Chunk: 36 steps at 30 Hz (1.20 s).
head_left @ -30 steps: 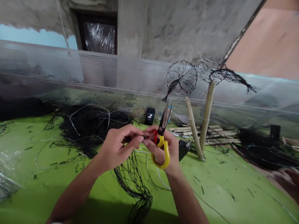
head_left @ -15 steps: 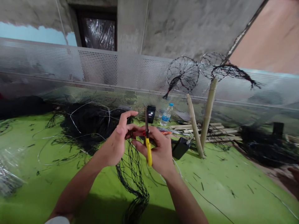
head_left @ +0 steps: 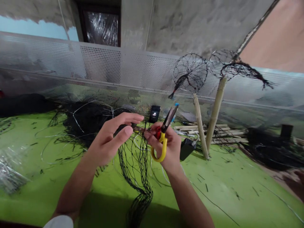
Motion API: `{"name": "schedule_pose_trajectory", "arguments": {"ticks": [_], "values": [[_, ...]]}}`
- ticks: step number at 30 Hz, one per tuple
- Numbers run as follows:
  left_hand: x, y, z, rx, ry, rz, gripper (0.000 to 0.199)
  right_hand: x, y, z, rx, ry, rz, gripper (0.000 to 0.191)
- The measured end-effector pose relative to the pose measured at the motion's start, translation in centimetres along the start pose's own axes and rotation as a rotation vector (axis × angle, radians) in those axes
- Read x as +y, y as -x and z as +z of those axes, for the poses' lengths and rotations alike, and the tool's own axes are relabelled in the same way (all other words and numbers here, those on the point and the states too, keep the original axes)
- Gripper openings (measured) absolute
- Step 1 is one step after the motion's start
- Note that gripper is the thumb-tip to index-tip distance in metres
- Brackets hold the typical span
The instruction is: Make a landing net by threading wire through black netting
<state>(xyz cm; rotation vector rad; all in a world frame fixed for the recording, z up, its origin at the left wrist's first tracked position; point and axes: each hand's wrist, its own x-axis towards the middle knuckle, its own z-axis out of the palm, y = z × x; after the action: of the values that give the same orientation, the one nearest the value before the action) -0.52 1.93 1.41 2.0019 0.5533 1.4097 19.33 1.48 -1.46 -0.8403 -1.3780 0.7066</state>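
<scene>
My right hand (head_left: 171, 147) is closed around a pair of scissors (head_left: 163, 139) with yellow handles and dark blades that point up and right. The thumb and finger of that hand also pinch the gathered top of a black net (head_left: 133, 167). A small red piece (head_left: 158, 132) shows beside the scissors' pivot; its kind is unclear. The net hangs down between my forearms and bunches on the green surface. Left of it, my left hand (head_left: 111, 136) has its fingers stretched out and its thumb apart, close to the net's top edge.
A heap of black netting (head_left: 87, 122) with loose wire lies at the left on the green tabletop (head_left: 228, 196). Two upright bamboo sticks (head_left: 215, 110), hoop nets (head_left: 190, 71), a black box (head_left: 187, 148) and a partly hidden bottle (head_left: 177, 104) stand beyond my right hand. Plastic packets (head_left: 11, 174) lie far left.
The scissors have turned from nearly upright to tilting right, their yellow loops now facing me. My left hand has drawn left and its fingers have straightened. The net's top has spread a little.
</scene>
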Motion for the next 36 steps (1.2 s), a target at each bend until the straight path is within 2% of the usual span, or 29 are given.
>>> {"name": "schedule_pose_trajectory", "arguments": {"ticks": [2,5,8,10,12,18,23,25,30,36], "values": [[0.2,0.2,-0.2,0.021,-0.041,0.003,0.035,0.0,-0.1,-0.1,0.008,-0.009,-0.013,0.026],[0.0,0.1,-0.1,0.057,-0.177,-0.065,0.043,0.2,-0.1,-0.3,0.036,0.003,-0.045,0.026],[-0.5,-0.5,0.2,0.122,-0.460,-0.117,0.026,0.3,0.0,-0.6,0.091,0.023,-0.088,0.023],[-0.8,-0.9,0.3,0.079,-0.571,-0.124,0.016,0.3,0.0,-0.8,0.131,0.032,-0.119,0.021],[-1.1,-1.2,0.5,0.021,-0.597,-0.113,0.018,0.4,0.0,-1.0,0.150,0.035,-0.138,0.022],[-2.1,-1.3,2.1,-0.005,-0.451,-0.063,0.015,0.2,0.0,-0.9,0.159,0.008,-0.169,0.021],[-2.4,-1.2,3.5,0.158,-0.239,0.005,0.013,0.0,0.2,-0.3,0.175,-0.030,-0.144,0.023],[-2.3,-1.1,3.7,0.184,-0.169,0.045,0.014,-0.1,0.3,0.0,0.190,-0.056,-0.124,0.024],[-2.1,-1.1,3.8,0.070,0.026,0.086,0.019,-0.2,0.6,0.7,0.261,-0.135,-0.066,0.023],[-2.2,-1.1,4.3,0.108,0.088,0.081,0.013,0.7,0.6,0.9,0.189,-0.150,-0.039,0.024]]}}
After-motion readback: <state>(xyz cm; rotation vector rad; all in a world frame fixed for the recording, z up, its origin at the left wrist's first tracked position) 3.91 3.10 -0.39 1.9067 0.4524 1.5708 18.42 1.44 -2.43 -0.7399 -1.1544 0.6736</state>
